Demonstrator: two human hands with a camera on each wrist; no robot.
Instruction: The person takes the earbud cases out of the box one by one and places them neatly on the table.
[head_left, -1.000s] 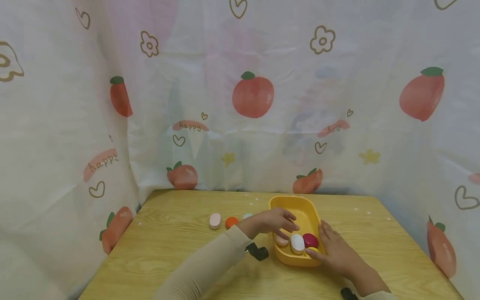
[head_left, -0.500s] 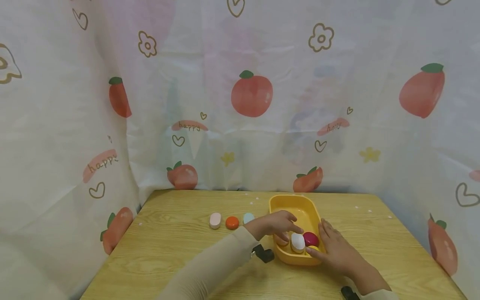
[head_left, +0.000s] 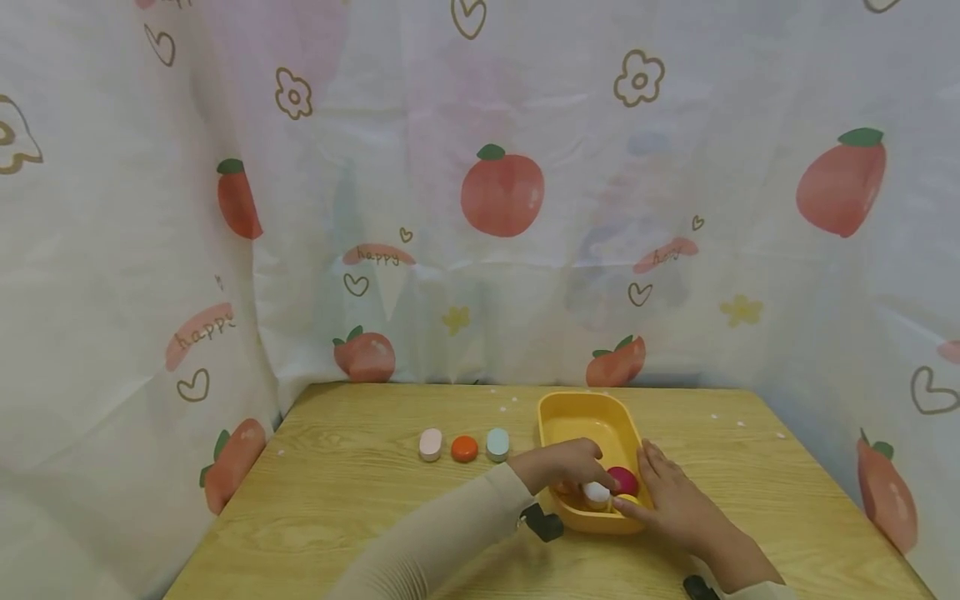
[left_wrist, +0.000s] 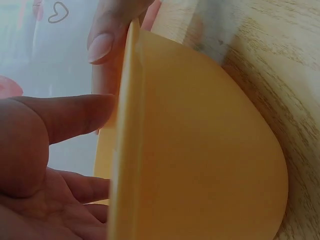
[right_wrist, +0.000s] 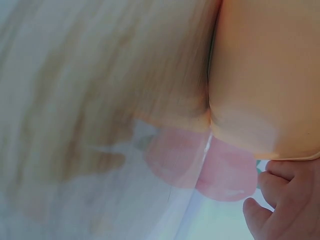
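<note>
My left hand (head_left: 568,467) reaches over the near-left side of a yellow box (head_left: 583,427), with its fingers down among small rounded pieces. It covers part of a white oval piece (head_left: 596,495); whether it grips that piece is hidden. In the left wrist view, the box wall (left_wrist: 205,135) hides its fingertips. My right hand (head_left: 681,504) holds the right wall, thumb over the rim and fingers along the outside. Near that thumb lie a round crimson piece (head_left: 623,481) and a yellow piece (head_left: 627,502), partly covered. In the right wrist view, fingers (right_wrist: 285,185) show beside the box.
Left of the box on the wooden table (head_left: 352,483) stand a pale pink oval piece (head_left: 431,445), an orange round one (head_left: 464,448) and a pale blue oval one (head_left: 497,445), in a row. A fruit-patterned curtain (head_left: 525,317) rises behind the table.
My left hand has moved right and lower over the white piece, uncovering the pale blue piece on the table. The pale piece at the box's left is now mostly covered. My right hand stays put.
</note>
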